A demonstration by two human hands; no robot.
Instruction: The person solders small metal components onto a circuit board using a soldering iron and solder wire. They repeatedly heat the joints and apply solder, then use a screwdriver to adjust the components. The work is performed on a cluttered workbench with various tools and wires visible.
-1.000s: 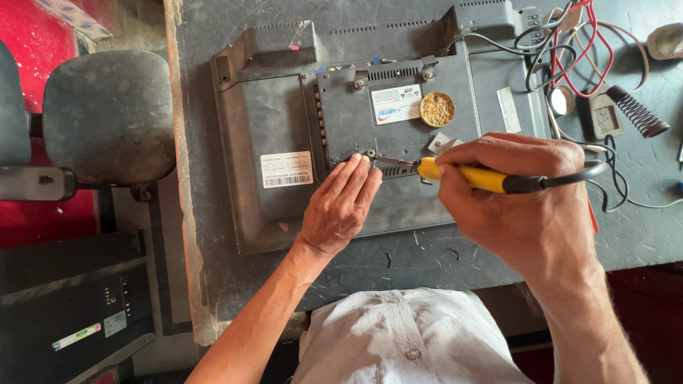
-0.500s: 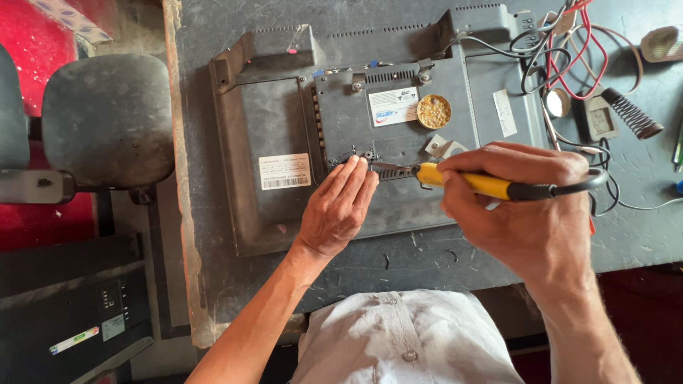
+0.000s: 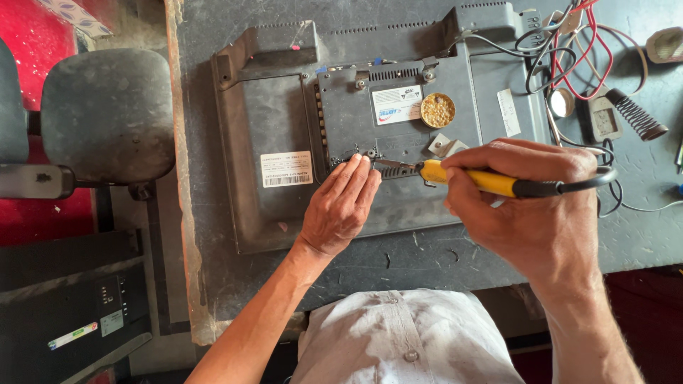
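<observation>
The right hand (image 3: 530, 206) is wrapped tight around a soldering iron (image 3: 475, 179). The iron has a yellow handle and a black back end with a black cord (image 3: 605, 195) coming out. Its thin metal tip points left, at a small spot on the back of a flat grey screen (image 3: 277, 128). The iron looks light and stiff. The tip is probably hot, so the yellow handle is the safe place to hold it.

The left hand (image 3: 340, 206) lies flat and loose on the screen, holding nothing. Its fingertips (image 3: 359, 165) sit right by the tip.

The screen lies face down on a dark grey table (image 3: 427, 263). It looks big, hard and a bit heavy. It has white stickers and a small round tin (image 3: 437, 110) resting on it. Red and black wires (image 3: 569, 50) lie tangled near the top right corner. A dark round stool (image 3: 107, 114) stands well off to the left.
</observation>
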